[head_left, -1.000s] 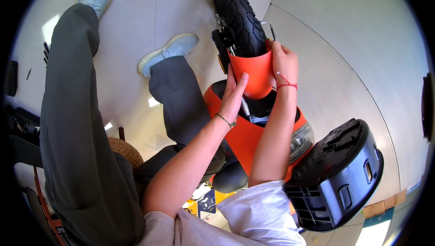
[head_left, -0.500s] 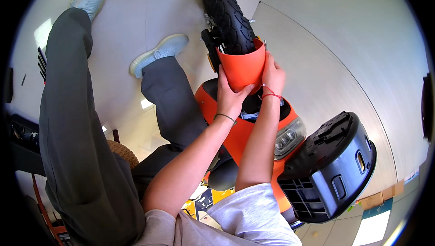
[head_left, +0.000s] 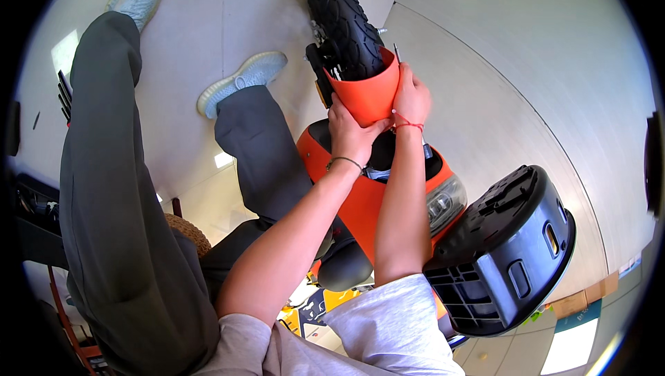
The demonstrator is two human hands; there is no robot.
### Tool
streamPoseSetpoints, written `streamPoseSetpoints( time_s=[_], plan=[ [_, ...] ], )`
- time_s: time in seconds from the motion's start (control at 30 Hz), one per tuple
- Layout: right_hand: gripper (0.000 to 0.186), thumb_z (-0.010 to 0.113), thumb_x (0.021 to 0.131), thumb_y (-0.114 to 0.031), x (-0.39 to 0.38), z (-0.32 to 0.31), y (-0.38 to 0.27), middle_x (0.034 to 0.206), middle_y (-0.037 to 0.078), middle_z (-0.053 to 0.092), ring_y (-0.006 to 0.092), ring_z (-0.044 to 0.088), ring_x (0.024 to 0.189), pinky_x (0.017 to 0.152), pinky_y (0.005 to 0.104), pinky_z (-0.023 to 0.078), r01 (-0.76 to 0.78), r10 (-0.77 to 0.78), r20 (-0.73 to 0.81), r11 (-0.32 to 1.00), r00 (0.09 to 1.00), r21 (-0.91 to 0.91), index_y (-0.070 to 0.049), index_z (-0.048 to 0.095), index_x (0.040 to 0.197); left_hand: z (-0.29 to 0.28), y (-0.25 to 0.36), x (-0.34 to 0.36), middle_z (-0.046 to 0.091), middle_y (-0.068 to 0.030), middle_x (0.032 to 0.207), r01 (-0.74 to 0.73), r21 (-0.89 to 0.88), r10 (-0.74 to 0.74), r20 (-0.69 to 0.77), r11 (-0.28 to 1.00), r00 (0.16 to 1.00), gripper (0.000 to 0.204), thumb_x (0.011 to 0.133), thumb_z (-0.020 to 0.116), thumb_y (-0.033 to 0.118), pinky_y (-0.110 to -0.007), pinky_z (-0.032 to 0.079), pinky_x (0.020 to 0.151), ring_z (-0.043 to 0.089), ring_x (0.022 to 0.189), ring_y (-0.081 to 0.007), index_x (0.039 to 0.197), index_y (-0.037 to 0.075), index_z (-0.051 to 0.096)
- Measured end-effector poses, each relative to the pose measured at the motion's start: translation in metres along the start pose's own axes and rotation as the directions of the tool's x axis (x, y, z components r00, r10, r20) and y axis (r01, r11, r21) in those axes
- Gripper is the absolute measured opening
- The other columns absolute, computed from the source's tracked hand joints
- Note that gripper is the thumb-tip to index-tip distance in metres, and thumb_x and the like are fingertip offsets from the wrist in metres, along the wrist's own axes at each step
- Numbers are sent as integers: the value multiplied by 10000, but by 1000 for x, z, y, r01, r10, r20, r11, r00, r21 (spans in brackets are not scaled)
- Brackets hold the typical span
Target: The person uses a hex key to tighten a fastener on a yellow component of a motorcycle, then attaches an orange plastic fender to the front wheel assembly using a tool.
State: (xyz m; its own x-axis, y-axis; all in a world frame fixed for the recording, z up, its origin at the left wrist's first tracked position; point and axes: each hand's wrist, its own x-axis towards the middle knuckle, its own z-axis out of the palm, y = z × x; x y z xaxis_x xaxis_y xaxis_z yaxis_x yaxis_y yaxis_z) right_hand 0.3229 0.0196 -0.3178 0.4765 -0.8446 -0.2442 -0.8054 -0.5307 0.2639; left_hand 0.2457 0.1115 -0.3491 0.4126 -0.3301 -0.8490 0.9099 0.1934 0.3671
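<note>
An orange fender, curved like a cup, sits against the treaded black tyre of a small wheel. Its near left side is gripped by my left hand, with the thumb across the lower face. My right hand closes on the right edge of the same fender. A thin metal rod sticks up by my right fingers; the rest of it is hidden, so I cannot tell its kind. Below my hands lies an orange scooter body with a dark opening and a clear headlight.
A black plastic storage bin stands against the scooter body at right. My legs in grey trousers and pale shoes spread at left. Cardboard lies at lower right. A dark seat-like pad is beneath my forearms.
Both hands and the fender have shifted slightly up and left, with the fender tilting a little. More of the metal rod shows above my right fingers.
</note>
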Motion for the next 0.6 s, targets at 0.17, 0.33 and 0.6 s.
streamPoseSetpoints(
  time_s=[0.17, 0.33, 0.6],
  plan=[
    [562, 438, 860, -521, 7, 5, -1, 879, 236, 662, 396, 628, 887, 801, 422, 473, -31, 31, -4, 999, 1000, -39, -33, 705, 943, -4, -3, 5, 426, -271, 1286, -39, 65, 37, 27, 997, 999, 1041, 641, 859, 267, -433, 393, 1009, 444, 1202, -400, 1387, -81, 221],
    [543, 439, 855, -508, 5, 0, -2, 898, 234, 666, 398, 631, 907, 819, 426, 479, -107, 111, 34, 990, 993, -91, -48, 711, 956, -5, -7, 2, 402, -271, 1311, -40, 63, 38, 45, 997, 998, 1032, 667, 838, 285, -427, 372, 1029, 417, 1230, -399, 1402, -71, 208],
    [532, 455, 853, -494, 6, -3, 5, 875, 244, 661, 410, 631, 896, 813, 420, 479, -79, 80, 4, 989, 997, -128, -37, 702, 967, 0, -13, -10, 369, -253, 1350, -50, 109, 46, 42, 993, 998, 1031, 703, 813, 321, -417, 353, 1049, 390, 1256, -382, 1428, -48, 180]
  ],
)
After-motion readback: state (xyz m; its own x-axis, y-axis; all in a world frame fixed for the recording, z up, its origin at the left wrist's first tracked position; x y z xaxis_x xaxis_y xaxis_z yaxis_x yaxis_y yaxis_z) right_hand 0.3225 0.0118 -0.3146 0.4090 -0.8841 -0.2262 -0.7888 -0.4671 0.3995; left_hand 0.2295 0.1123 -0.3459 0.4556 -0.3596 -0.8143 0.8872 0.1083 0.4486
